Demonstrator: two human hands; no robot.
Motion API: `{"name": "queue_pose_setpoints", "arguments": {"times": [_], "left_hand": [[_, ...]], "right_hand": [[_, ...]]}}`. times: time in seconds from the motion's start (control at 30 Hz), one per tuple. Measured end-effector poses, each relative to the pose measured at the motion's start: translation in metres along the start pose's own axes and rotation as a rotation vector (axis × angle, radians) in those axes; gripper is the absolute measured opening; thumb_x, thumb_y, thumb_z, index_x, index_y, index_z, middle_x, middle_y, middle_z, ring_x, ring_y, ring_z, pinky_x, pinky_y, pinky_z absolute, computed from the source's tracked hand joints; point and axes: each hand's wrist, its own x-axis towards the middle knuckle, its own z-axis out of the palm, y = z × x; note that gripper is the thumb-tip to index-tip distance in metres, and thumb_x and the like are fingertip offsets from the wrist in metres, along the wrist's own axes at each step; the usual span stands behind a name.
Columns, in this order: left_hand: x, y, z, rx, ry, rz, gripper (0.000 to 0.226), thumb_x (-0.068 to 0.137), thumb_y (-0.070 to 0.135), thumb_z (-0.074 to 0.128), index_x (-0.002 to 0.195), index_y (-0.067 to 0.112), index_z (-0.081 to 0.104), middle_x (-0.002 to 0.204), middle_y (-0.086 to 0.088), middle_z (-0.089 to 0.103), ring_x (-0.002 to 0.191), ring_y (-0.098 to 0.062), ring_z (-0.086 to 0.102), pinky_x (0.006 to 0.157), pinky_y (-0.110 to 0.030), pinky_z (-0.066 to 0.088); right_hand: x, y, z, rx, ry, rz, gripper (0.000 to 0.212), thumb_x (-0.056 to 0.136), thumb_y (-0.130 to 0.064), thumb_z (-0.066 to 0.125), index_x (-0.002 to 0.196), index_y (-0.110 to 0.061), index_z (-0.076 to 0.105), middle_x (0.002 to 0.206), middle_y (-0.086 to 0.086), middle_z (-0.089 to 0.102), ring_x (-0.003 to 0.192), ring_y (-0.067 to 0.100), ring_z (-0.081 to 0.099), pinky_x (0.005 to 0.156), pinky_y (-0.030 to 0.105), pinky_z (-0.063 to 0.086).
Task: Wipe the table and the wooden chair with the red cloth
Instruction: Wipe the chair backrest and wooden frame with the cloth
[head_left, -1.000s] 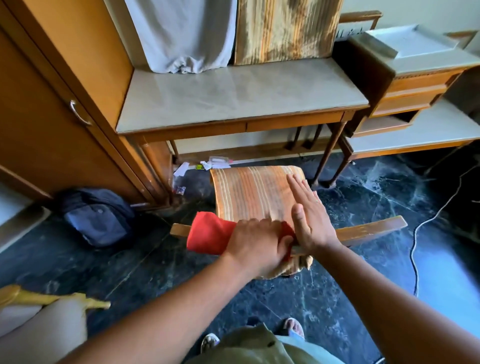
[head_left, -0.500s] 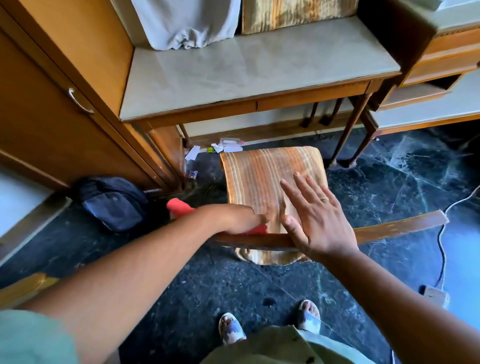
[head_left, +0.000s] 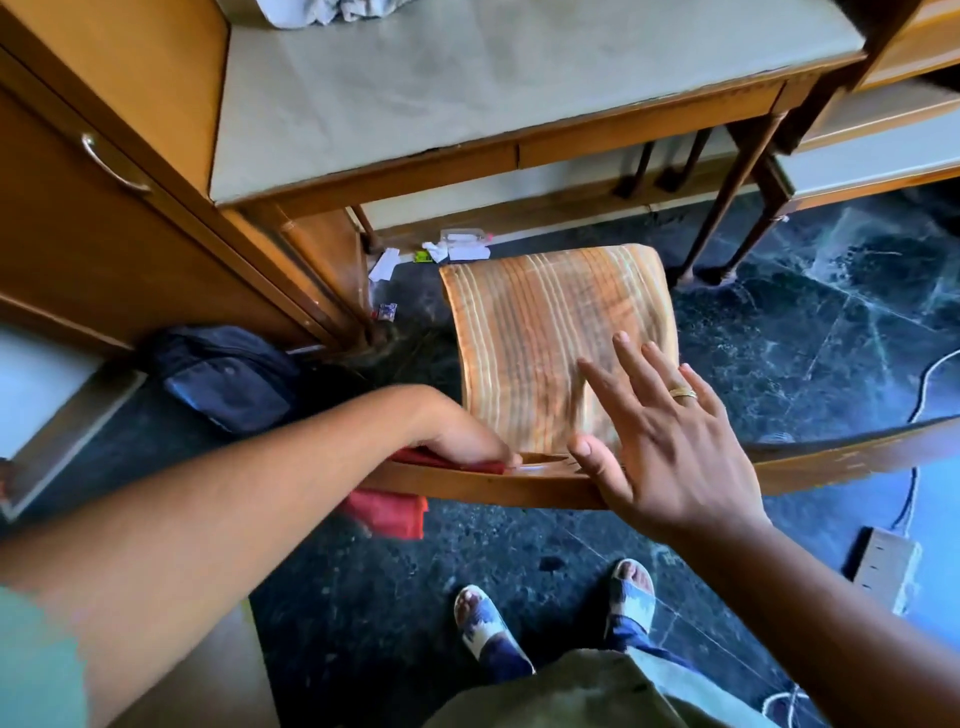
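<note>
The wooden chair (head_left: 519, 486) stands below me, its curved top rail running left to right and its striped orange cushion (head_left: 550, 332) beyond the rail. My left hand (head_left: 457, 436) presses the red cloth (head_left: 389, 512) against the left part of the rail; most of the cloth hangs below the rail. My right hand (head_left: 660, 441) lies flat, fingers spread, on the rail and the near edge of the cushion. The table (head_left: 467, 88) with its pale grey top stands behind the chair.
A wooden cupboard (head_left: 93, 208) with a metal handle is at the left, a dark blue bag (head_left: 228, 379) on the floor by it. Paper scraps (head_left: 457, 249) lie under the table. A white cable (head_left: 930, 379) and power strip (head_left: 883, 566) are at right. My sandalled feet (head_left: 550, 613) stand on dark marble.
My left hand has slid the red cloth leftward and down along the chair rail, so the cloth now hangs under it. My right hand stayed on the chair. The view tilted down.
</note>
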Motion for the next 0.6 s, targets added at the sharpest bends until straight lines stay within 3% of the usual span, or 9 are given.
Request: {"name": "queue_pose_setpoints", "arguments": {"times": [0.07,0.17,0.23,0.3,0.37,0.4,0.47,0.53,0.6], "left_hand": [[0.002,0.023,0.004,-0.002,0.055,0.103,0.054,0.099,0.058,0.037,0.129,0.018,0.059,0.126,-0.005,0.064,0.111,-0.022,0.063,0.085,-0.032,0.049],[-0.005,0.016,0.012,-0.103,0.329,0.276,0.046,0.092,0.06,0.053,0.096,0.018,0.071,0.08,0.013,0.072,0.078,-0.003,0.067,0.065,-0.018,0.046],[-0.01,-0.018,0.01,-0.251,0.413,0.385,0.035,0.088,0.055,0.064,0.094,0.022,0.072,0.062,0.022,0.065,0.059,0.009,0.059,0.058,-0.01,0.042],[-0.032,-0.043,0.006,-0.135,0.308,0.377,0.042,0.087,0.072,0.043,0.097,0.038,0.067,0.064,0.026,0.059,0.061,0.011,0.054,0.061,-0.014,0.039],[-0.043,-0.066,0.001,0.087,0.266,0.295,0.068,0.087,0.079,0.02,0.102,0.033,0.067,0.073,0.02,0.063,0.07,0.002,0.059,0.062,-0.02,0.038],[-0.046,-0.075,-0.003,0.106,0.281,0.227,0.07,0.091,0.076,0.018,0.105,0.028,0.068,0.083,0.015,0.068,0.078,-0.006,0.063,0.065,-0.023,0.04],[-0.046,-0.082,-0.004,0.118,0.341,0.142,0.067,0.098,0.065,0.021,0.104,0.02,0.07,0.097,0.0,0.073,0.091,-0.017,0.065,0.075,-0.025,0.043],[-0.045,-0.073,0.003,0.194,0.44,0.128,0.068,0.097,0.065,0.019,0.089,0.02,0.069,0.088,-0.002,0.071,0.087,-0.019,0.065,0.081,-0.032,0.045],[-0.046,-0.056,0.016,0.326,0.602,0.135,0.071,0.09,0.069,0.011,0.079,0.022,0.063,0.076,0.004,0.066,0.082,-0.018,0.064,0.075,-0.035,0.045]], "right_hand": [[0.0,0.0,0.0,-0.005,0.013,-0.003,0.082,0.088,-0.074,0.006,0.15,-0.027,0.033,0.16,0.011,0.025,0.146,0.027,0.025,0.117,0.048,0.024],[0.002,0.0,0.0,0.027,0.012,0.01,0.082,0.088,-0.074,0.008,0.149,-0.026,0.035,0.159,0.011,0.027,0.146,0.027,0.027,0.116,0.048,0.026],[0.002,0.0,0.001,0.022,0.009,0.01,0.081,0.088,-0.073,0.009,0.148,-0.026,0.035,0.159,0.01,0.027,0.146,0.027,0.027,0.116,0.047,0.026],[0.003,0.001,0.003,0.018,0.011,0.008,0.08,0.088,-0.073,0.01,0.148,-0.026,0.036,0.159,0.01,0.028,0.145,0.027,0.028,0.115,0.046,0.026],[0.003,0.001,0.002,0.032,0.008,0.01,0.08,0.088,-0.073,0.01,0.148,-0.026,0.036,0.158,0.01,0.029,0.145,0.026,0.029,0.115,0.046,0.027],[0.003,0.001,0.002,0.04,0.013,0.012,0.079,0.089,-0.072,0.01,0.148,-0.026,0.036,0.158,0.01,0.029,0.145,0.026,0.029,0.115,0.046,0.027],[0.002,0.002,0.002,0.059,0.033,0.008,0.076,0.09,-0.07,0.01,0.148,-0.027,0.035,0.158,0.009,0.028,0.145,0.025,0.029,0.115,0.047,0.028],[0.002,0.003,0.002,0.081,0.063,0.005,0.074,0.092,-0.068,0.009,0.149,-0.028,0.033,0.159,0.008,0.028,0.145,0.024,0.028,0.115,0.047,0.027],[0.003,0.004,0.004,0.122,0.107,-0.011,0.071,0.093,-0.065,0.009,0.149,-0.028,0.032,0.159,0.005,0.028,0.145,0.022,0.028,0.115,0.046,0.027]]}}
